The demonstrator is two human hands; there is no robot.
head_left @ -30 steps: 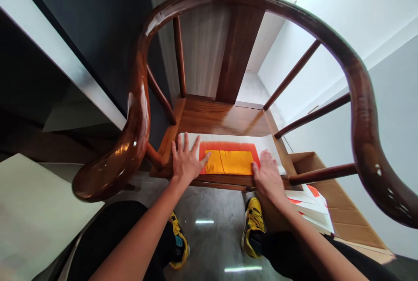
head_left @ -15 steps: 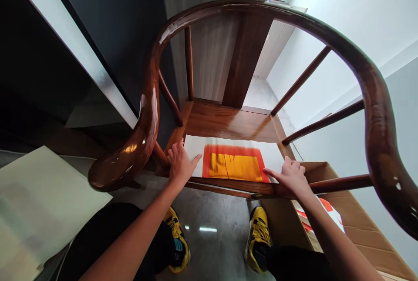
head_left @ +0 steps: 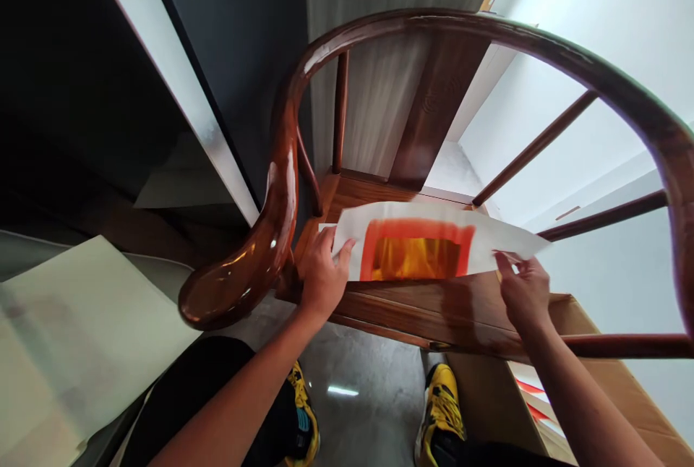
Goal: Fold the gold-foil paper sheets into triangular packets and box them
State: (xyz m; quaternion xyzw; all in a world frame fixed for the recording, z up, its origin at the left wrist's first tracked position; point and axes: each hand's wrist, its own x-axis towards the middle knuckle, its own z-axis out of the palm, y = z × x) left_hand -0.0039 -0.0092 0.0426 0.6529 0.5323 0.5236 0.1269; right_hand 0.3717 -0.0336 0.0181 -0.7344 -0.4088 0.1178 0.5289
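Nearest, at the bottom of the view, two yellow shoes (head_left: 440, 416) stand on a grey floor (head_left: 363, 358), one under each forearm. Above them, both hands hold one paper sheet (head_left: 507, 243) with an orange border around a yellow centre. The left hand (head_left: 322, 272) grips the sheet's left edge, its fingers closed on the paper. The right hand (head_left: 523, 293) pinches the right edge narrowly between thumb and fingertips. The sheet is lifted, slightly tilted, over the seat (head_left: 369, 196) of one wooden chair (head_left: 276, 236), whose curved rail rises on five spindles (head_left: 534, 149) and one wide splat (head_left: 437, 113). To the right, one cardboard box (head_left: 607, 351) holds a stack of orange-marked sheets (head_left: 534, 398), count unclear. One pale board (head_left: 81, 337) lies left.
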